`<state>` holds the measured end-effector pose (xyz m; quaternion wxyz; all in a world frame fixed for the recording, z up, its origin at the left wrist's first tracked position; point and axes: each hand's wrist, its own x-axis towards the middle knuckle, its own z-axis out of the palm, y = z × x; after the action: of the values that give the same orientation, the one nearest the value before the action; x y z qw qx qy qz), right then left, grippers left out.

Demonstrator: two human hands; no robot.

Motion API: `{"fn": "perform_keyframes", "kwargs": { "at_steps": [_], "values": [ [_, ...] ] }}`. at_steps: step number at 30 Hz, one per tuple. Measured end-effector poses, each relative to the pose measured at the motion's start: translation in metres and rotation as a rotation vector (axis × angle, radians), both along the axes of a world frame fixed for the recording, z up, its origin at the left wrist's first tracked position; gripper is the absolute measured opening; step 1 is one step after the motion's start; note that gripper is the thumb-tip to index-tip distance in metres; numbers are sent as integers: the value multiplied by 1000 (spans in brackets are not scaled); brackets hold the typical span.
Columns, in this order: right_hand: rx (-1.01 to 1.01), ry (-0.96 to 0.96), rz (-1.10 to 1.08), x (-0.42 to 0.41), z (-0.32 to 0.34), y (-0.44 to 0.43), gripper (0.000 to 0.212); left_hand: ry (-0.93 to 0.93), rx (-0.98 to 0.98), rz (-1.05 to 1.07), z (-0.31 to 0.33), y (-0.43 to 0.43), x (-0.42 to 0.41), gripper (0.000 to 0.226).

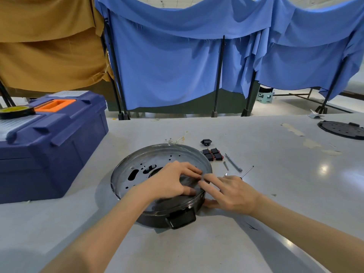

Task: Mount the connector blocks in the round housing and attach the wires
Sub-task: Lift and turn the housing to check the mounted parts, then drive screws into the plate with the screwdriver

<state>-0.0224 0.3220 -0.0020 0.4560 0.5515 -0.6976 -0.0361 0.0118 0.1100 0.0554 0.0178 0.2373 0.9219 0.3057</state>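
On the counter (266, 223), a blue toolbox (49, 146) carries a tape roll (14, 111). The round housing (137, 164) sits open side up, its handle (182, 217) nearest the person. The left hand (173, 181) curls inside it, grasp unclear; the right hand (231, 195) lays straight fingers across its rim. The connector blocks (212, 154) lie just beyond.

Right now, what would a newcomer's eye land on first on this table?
The dark round housing at table centre, with both hands meeting at its near right rim: left hand reaching inside, right hand from outside. A big blue toolbox sits at left, and black connector blocks lie just right of the housing.
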Motion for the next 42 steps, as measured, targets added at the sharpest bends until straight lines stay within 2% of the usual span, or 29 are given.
{"fn": "perform_keyframes", "kwargs": {
  "at_steps": [5,9,22,28,30,32,35,38,42],
  "values": [
    [65,-83,-4,-3,8,1,31,-6,80,4,-8,-1,0,44],
    [105,-159,-32,-4,11,5,44,22,77,0,-10,1,0,43],
    [103,-310,-82,-1,3,7,44,2,44,29,-14,8,-1,44],
    [32,-368,-53,1,4,10,32,-3,11,24,-16,8,-3,38],
    [-24,-372,-77,-1,11,16,39,3,3,25,-16,9,-4,34],
    [-185,-393,-102,-6,28,20,39,5,-9,21,-16,9,-6,32],
    [-676,-606,-95,-8,67,14,37,9,-71,-8,-15,9,-9,25],
    [-1095,-839,110,-9,106,4,37,-10,-80,10,-14,10,-11,19],
    [-1470,-1187,442,-2,128,-18,64,-2,-100,18,-17,10,-13,22]
  ]
}}
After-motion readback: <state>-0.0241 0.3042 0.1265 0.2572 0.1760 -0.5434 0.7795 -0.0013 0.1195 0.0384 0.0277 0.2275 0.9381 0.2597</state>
